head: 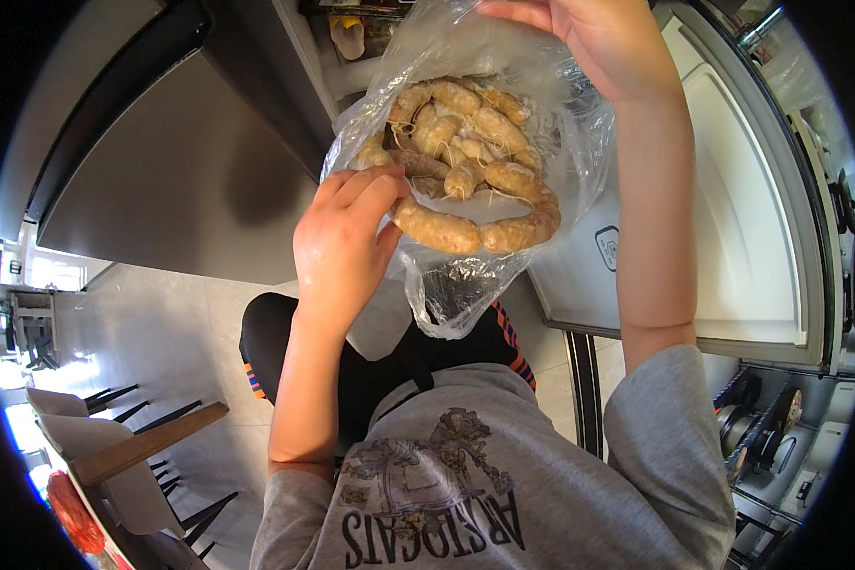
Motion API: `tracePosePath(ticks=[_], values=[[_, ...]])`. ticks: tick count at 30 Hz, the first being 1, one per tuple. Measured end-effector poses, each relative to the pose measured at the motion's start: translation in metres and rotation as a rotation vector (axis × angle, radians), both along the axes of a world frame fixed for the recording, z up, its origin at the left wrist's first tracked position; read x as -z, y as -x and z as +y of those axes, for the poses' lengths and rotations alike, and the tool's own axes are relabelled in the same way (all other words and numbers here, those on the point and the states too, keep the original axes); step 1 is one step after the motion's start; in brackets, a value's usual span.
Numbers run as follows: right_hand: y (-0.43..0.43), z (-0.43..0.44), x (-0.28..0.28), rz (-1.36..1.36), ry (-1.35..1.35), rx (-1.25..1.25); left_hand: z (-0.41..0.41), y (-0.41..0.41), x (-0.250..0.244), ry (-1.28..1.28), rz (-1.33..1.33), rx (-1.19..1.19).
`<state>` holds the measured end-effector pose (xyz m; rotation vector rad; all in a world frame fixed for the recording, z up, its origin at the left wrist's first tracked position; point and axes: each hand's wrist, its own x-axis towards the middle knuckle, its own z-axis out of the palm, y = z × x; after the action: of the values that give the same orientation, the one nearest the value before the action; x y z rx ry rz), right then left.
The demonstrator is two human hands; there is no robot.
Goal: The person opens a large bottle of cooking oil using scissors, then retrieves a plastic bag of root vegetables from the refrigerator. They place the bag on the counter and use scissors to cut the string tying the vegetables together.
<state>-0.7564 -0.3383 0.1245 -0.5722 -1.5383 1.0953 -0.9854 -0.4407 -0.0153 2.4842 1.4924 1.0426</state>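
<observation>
A string of pale brown linked sausages (438, 226), tied with thin twine, lies heaped in the mouth of a clear plastic bag (581, 128). Some links have a whitish, frosty-looking surface. My left hand (345, 231) grips the string at its left side, with fingertips and thumb around the end of the lowest links. Up at the top of the view, my right hand (605, 43) pinches the bag's film and holds it up. Part of its fingers is cut off by the picture's edge. Below the sausages, the bag's crumpled end hangs over my lap.
A drawer or compartment (345, 75) with packed items is directly ahead. Grey refrigerator-like doors stand at left (164, 171) and right (748, 214). Pull-out racks with cookware (755, 427) are at the lower right. Chairs (107, 463) stand on the tiled floor (149, 328) at left.
</observation>
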Motion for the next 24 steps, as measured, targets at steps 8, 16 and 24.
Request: tracePosePath(ticks=[8, 16, 24], values=[[-0.008, -0.004, 0.017, -0.089, 0.205, 0.020, -0.001, 0.004, 0.007, -0.014, -0.006, 0.005], [-0.014, -0.017, 0.001, -0.606, 0.323, 0.206, 0.000, 0.004, 0.007, 0.022, -0.032, -0.017], [-0.019, -0.025, 0.001, -0.556, 0.378, 0.108, 0.019, -0.004, 0.001, 0.048, -0.051, -0.021]])
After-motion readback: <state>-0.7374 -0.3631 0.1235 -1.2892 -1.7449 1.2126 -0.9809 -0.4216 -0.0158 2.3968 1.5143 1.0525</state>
